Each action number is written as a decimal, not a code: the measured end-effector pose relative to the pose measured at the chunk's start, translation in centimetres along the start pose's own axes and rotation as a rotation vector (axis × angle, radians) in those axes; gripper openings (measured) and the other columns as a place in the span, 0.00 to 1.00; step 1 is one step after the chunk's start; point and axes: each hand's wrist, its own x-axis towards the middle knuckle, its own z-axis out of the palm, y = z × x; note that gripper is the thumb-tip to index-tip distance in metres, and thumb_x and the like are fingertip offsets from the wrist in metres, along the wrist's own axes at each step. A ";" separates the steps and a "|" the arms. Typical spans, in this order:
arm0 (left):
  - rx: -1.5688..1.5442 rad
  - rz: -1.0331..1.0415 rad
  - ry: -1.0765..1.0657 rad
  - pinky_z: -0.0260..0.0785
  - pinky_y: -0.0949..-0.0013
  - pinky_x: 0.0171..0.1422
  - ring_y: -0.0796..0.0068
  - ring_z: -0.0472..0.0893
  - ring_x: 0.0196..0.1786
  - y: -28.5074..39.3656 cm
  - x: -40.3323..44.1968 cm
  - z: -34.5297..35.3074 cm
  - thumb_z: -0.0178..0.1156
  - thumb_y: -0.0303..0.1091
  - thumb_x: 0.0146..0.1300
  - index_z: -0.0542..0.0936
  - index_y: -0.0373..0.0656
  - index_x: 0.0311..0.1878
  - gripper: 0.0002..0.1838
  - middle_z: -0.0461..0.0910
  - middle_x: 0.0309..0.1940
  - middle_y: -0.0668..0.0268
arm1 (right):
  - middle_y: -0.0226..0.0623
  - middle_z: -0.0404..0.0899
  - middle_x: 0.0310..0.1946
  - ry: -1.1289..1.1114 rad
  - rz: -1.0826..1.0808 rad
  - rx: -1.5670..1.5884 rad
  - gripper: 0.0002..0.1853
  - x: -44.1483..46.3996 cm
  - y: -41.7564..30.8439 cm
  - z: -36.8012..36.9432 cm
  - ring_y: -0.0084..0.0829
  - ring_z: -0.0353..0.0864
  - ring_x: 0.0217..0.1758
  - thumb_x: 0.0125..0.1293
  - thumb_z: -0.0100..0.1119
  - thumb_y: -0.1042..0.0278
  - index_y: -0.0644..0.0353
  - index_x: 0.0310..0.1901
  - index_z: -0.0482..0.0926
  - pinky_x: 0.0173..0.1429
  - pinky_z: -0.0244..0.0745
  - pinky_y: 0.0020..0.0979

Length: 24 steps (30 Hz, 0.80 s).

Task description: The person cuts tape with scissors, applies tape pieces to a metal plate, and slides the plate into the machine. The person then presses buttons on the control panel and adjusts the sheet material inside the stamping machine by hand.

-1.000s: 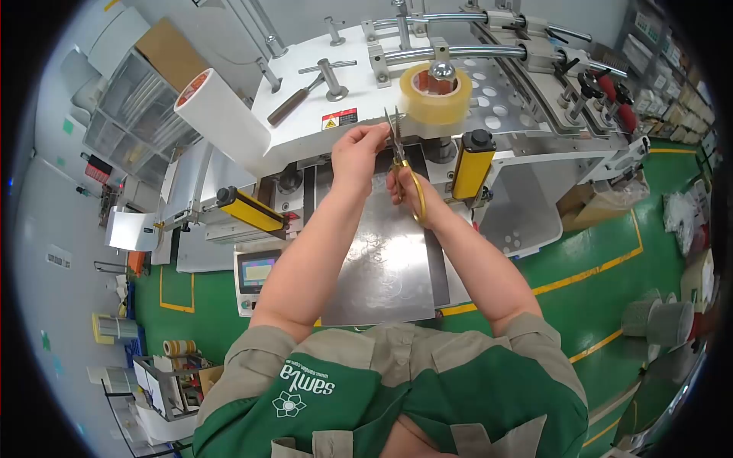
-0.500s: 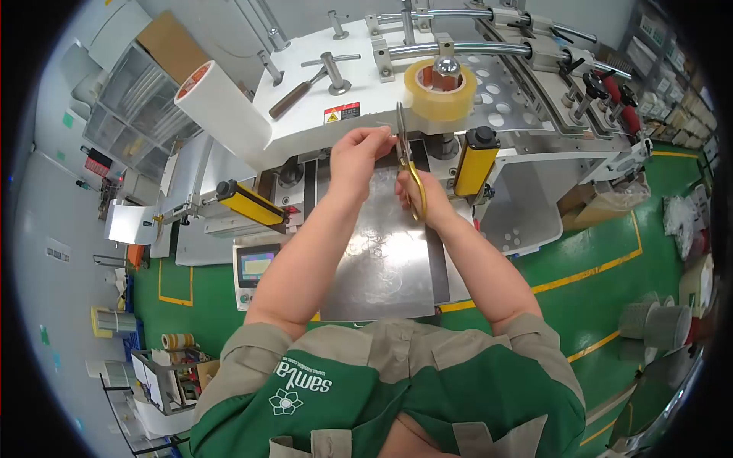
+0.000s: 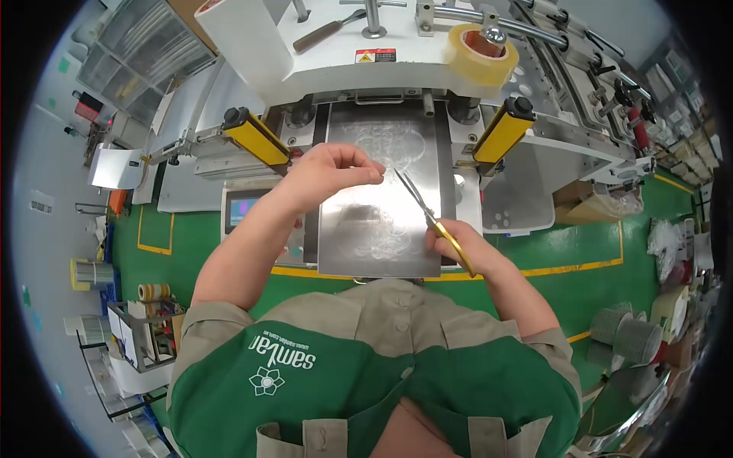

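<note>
My right hand [image 3: 462, 246] grips a pair of scissors [image 3: 429, 214] by its gold handles, and the blades point up and to the left over a shiny metal plate [image 3: 347, 256]. My left hand [image 3: 332, 177] is pinched, thumb against fingers, just left of the blade tips and not touching them. Whatever sits in that pinch is too small to make out. Scratch-like marks cover the middle of the plate below both hands.
A white machine body [image 3: 336, 72] stands beyond the plate, with a tape roll [image 3: 482, 57], a white roll [image 3: 248, 42] and a wooden-handled tool [image 3: 324, 33] on it. Yellow posts [image 3: 258, 139] flank the plate. A plastic bin [image 3: 519, 206] is at right.
Both hands have come back from the tape roll toward my body, over the plate. The scissors have tilted left, and the hands have moved apart. My view has shifted downward.
</note>
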 end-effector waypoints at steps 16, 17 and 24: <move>-0.140 -0.045 -0.104 0.76 0.66 0.59 0.67 0.86 0.49 0.5 -0.2 0.9 0.66 0.29 0.63 0.82 0.36 0.37 0.06 0.87 0.42 0.56 | 0.19 0.73 0.26 -0.002 0.052 0.136 0.15 0.3 -0.8 1.6 0.13 0.66 0.31 0.64 0.71 0.57 0.60 0.33 0.79 0.36 0.65 0.21; -0.137 -0.049 -0.114 0.76 0.66 0.60 0.66 0.86 0.49 0.6 -0.2 0.9 0.66 0.29 0.63 0.82 0.36 0.37 0.06 0.87 0.42 0.55 | 0.19 0.73 0.26 0.005 0.058 0.121 0.14 0.3 -0.9 1.7 0.13 0.66 0.31 0.63 0.71 0.57 0.59 0.33 0.79 0.36 0.65 0.21; -0.129 -0.072 -0.109 0.75 0.68 0.58 0.68 0.86 0.49 0.7 -0.2 0.9 0.65 0.29 0.63 0.82 0.36 0.39 0.07 0.87 0.41 0.56 | 0.17 0.68 0.19 0.072 0.105 0.147 0.15 0.2 -0.6 2.0 0.12 0.62 0.23 0.60 0.74 0.57 0.59 0.30 0.82 0.26 0.55 0.21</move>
